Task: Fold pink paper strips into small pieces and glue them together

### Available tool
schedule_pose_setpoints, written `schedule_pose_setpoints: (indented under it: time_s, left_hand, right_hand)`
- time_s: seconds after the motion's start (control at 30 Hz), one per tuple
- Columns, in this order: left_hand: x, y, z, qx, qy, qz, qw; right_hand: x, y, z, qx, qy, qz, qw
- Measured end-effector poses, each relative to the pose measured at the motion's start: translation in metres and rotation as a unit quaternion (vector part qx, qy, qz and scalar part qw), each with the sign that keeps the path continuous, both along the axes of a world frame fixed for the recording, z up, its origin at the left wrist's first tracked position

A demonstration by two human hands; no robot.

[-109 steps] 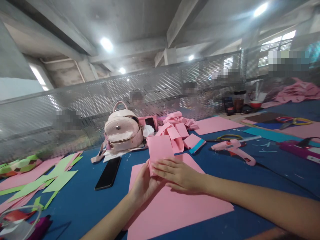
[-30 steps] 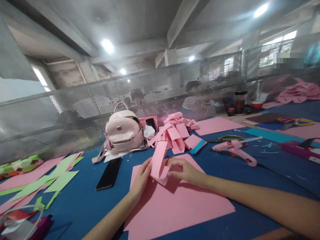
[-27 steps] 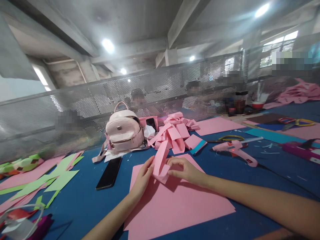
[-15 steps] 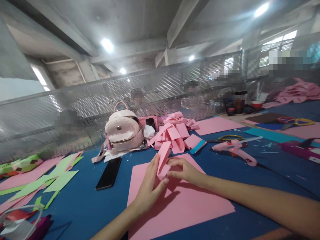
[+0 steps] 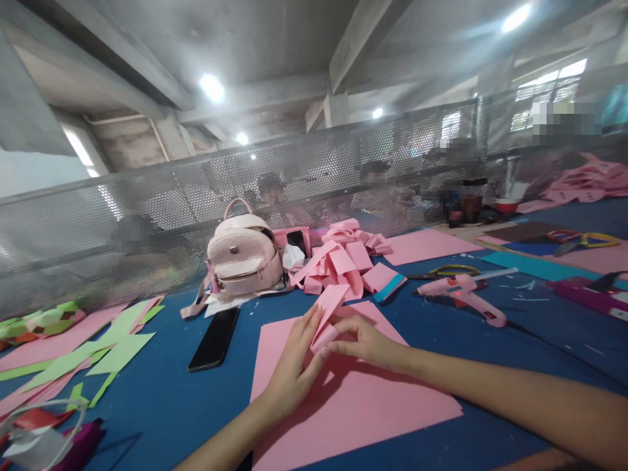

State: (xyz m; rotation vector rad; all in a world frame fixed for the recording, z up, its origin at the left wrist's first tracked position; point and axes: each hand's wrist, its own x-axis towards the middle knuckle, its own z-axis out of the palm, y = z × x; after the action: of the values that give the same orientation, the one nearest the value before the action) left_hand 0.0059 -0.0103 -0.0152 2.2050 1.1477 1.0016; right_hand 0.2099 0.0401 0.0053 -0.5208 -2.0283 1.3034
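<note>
Leaning up over the pink sheets (image 5: pixel 387 405), the folded pink strip (image 5: pixel 330 307) is pinched tight by the fingers of the left hand (image 5: pixel 293 366) and the right hand (image 5: pixel 367 341), probably so its bend is stopped from popping open.

A folded pink paper strip (image 5: pixel 330 313) tilts between the hands (image 5: pixel 293 366) (image 5: pixel 369 343).

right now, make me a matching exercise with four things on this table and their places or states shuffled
1. pink glue gun
2. folded pink paper
3. nearer black smartphone
4. pale pink backpack

A. lying left of the large pink sheet
B. standing upright
C. held between left hand and right hand
D. showing a small red light

Pairs: 1-D; 2-C; 3-A; 4-B
</note>
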Motion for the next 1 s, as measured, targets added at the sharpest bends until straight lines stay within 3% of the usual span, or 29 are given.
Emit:
schedule_pose_setpoints:
  time_s: [0.17,0.33,0.47,0.7,0.83,1.0]
  left_hand:
    - [0.001,-0.001,0.004,0.043,0.044,-0.002,0.998]
    - [0.002,-0.002,0.006,0.084,0.097,0.006,0.992]
    - [0.001,0.0,0.007,0.149,0.16,0.011,0.976]
    - [-0.003,0.006,0.008,0.306,0.289,0.058,0.905]
    - [-0.003,0.007,0.006,0.338,0.309,0.066,0.886]
    - [0.002,0.004,0.006,0.337,0.293,0.08,0.891]
  right_hand:
    - [-0.002,-0.001,-0.003,-0.021,0.005,-0.04,0.999]
    - [-0.004,-0.002,-0.002,-0.052,0.027,-0.014,0.998]
    - [-0.004,-0.003,-0.004,-0.021,0.015,-0.026,0.999]
    - [-0.004,-0.003,-0.003,0.046,0.003,-0.073,0.996]
    - [-0.004,-0.004,0.002,0.083,0.025,-0.128,0.988]
    - [-0.005,-0.006,0.005,0.091,0.019,-0.135,0.986]
